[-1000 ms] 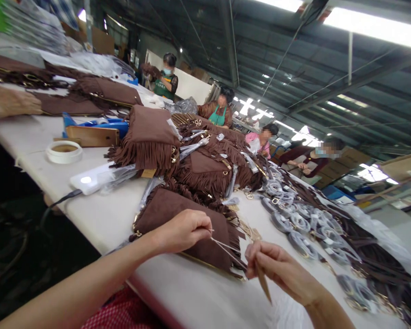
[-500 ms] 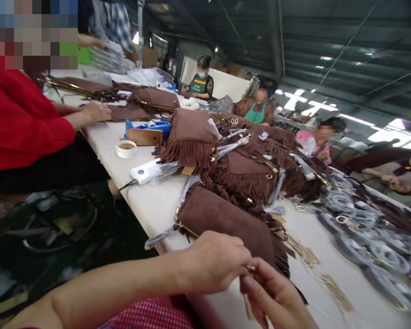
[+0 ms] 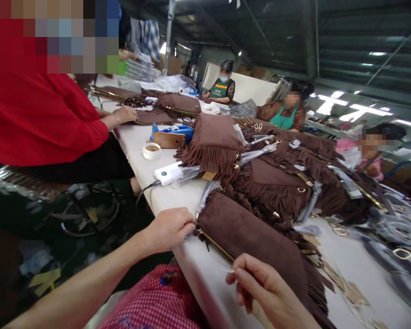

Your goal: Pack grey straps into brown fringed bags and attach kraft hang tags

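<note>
A brown suede bag (image 3: 250,233) with a gold zip and fringe lies on the table in front of me. My left hand (image 3: 171,228) is closed at the bag's near left corner, by the zip end. Its fingers cover the plastic-wrapped strap end there. Above the bag's near edge, my right hand (image 3: 260,283) pinches a thin white string (image 3: 228,269) between thumb and fingers. Something pale, perhaps a card tag, shows partly below that hand.
Fringed brown bags (image 3: 214,137) are heaped beyond. A white device (image 3: 171,173) with a cable, a tape roll (image 3: 151,151) and a phone (image 3: 170,140) lie left of them. Coiled straps and tags (image 3: 354,292) lie right. A person in red (image 3: 55,123) sits at left; others work farther back.
My hands, together before, have parted. The left has moved left to the bag's corner; the right stays near the bag's front with the string. The view has shifted left.
</note>
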Tool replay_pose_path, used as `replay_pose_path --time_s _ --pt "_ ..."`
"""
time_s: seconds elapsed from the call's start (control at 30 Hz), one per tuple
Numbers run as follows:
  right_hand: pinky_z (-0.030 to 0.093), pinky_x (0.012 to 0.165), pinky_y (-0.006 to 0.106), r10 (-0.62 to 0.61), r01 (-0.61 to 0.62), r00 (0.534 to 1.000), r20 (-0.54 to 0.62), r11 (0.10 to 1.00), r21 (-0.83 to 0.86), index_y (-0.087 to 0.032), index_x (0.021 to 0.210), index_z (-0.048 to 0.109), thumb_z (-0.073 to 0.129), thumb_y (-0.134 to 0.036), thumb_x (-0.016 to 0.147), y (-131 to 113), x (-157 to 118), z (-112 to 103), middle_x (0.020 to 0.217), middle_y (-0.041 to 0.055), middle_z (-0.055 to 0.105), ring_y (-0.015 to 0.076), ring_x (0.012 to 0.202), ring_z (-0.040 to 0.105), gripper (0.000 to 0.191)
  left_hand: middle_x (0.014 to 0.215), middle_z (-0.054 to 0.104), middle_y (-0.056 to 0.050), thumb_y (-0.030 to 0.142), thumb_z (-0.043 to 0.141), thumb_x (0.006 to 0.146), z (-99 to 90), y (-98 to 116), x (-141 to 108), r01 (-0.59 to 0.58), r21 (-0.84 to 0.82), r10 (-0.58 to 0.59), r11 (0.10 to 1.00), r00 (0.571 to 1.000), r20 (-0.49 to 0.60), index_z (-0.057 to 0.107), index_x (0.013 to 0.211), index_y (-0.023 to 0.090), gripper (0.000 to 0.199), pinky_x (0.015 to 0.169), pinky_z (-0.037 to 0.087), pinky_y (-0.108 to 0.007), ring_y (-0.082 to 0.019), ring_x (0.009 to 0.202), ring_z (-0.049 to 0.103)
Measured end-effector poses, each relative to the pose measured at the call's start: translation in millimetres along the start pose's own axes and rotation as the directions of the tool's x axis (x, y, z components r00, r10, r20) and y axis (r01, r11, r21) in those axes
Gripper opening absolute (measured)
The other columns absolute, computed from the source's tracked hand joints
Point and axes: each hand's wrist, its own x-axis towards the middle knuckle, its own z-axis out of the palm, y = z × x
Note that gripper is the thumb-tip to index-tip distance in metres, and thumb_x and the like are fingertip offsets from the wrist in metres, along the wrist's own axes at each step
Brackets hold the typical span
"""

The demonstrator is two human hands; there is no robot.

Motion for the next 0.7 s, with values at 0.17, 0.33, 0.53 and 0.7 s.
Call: replay_pose_path --time_s 0.17,0.33,0.53,0.7 --pt "0.051 0.07 0.029 -0.083 0.087 0.996 0.037 0.987 -0.137 -0.02 0.073 0.057 0.05 -0.061 0.088 8.3 3.7 7.6 0.121 0.0159 0.064 0.0263 0.105 0.063 0.045 0.089 0.065 -0.004 0.034 0.062 0.083 12.1 8.5 1.5 0.008 0.034 -0.007 0.999 0.999 -0.038 0.064 0.085 0.018 0.017 0.075 0.045 -0.029 -0.021 0.086 0.06" --pt "0.033 0.109 0.04 -0.133 0.081 0.986 -0.1 0.908 -0.411 -0.022 0.084 0.065 0.052 -0.031 0.092 6.8 -17.3 26.7 0.155 0.0097 0.037 0.0273 0.142 0.034 0.018 0.085 0.061 -0.003 0.026 0.049 0.088 16.9 12.3 3.8 -0.063 -0.102 0.052 0.993 0.993 -0.101 0.058 0.083 0.019 0.012 0.074 0.044 -0.03 -0.019 0.081 0.058" --pt "0.038 0.107 0.032 -0.298 0.179 0.935 -0.191 0.864 -0.47 -0.021 0.088 0.066 0.053 -0.019 0.091 -7.4 -24.2 27.3 0.155 0.0087 0.037 0.0218 0.143 0.031 0.013 0.129 0.054 -0.008 0.039 0.052 0.088 7.5 11.9 25.7 -0.298 -0.269 0.234 0.916 0.94 -0.247 0.054 0.078 0.021 0.021 0.1 0.041 -0.038 -0.025 0.117 0.051" --pt "0.037 0.109 0.031 -0.431 0.248 0.865 -0.255 0.81 -0.531 -0.021 0.082 0.063 0.048 -0.026 0.096 0.6 -31.7 7.9 0.149 0.0095 0.047 0.0225 0.145 0.026 0.021 0.149 0.041 -0.009 0.033 0.057 0.088 -7.8 28.6 29.1 -0.333 -0.286 0.289 0.899 0.939 -0.185 0.056 0.085 0.021 0.013 0.111 0.032 -0.042 -0.026 0.134 0.041"
